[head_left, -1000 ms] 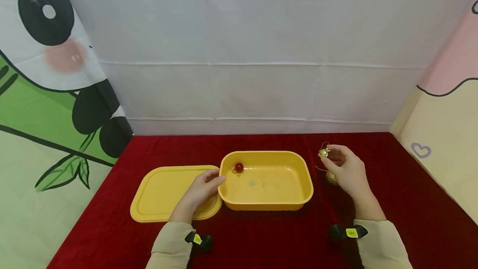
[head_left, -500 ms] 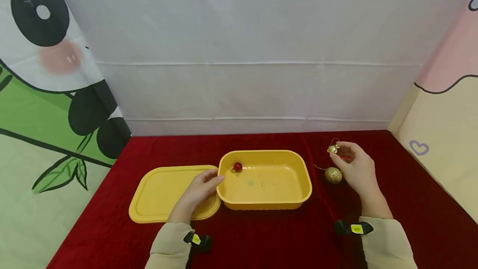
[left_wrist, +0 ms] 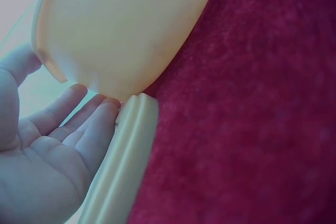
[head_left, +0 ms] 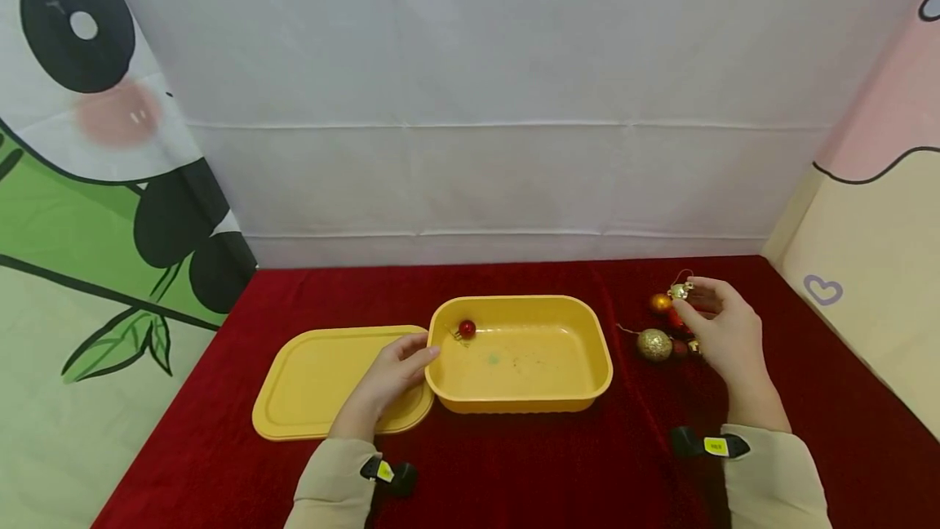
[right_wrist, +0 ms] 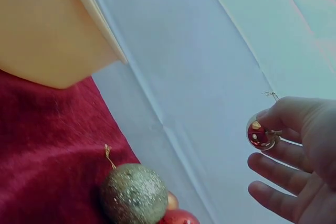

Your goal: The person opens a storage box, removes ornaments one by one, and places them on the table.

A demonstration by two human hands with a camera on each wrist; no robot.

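Observation:
My left hand (head_left: 395,371) holds the left side of a yellow plastic container (head_left: 598,386), thumb over the rim and fingers along the outer wall. In the left wrist view the fingertips (left_wrist: 109,103) touch that wall. A small red bauble (head_left: 467,329) lies inside the container at its left. Over the right of the table, my right hand (head_left: 723,329) pinches a small shiny gold bauble (right_wrist: 258,134) with a string loop between thumb and finger. Close to this hand lie a glittery gold bauble (head_left: 654,344), an orange-gold bauble (head_left: 661,303) and red ones partly hidden by the hand.
A yellow lid (head_left: 316,386) lies flat left of the container, partly under my left hand. Dark red cloth (head_left: 529,464) covers the table. A white sheet (head_left: 441,104) hangs behind, with printed cartoon panels at both sides.
My right hand has moved right with the shiny gold bauble, uncovering the glittery gold bauble and the orange and red ones near it. The left hand and the container stay nearly in place.

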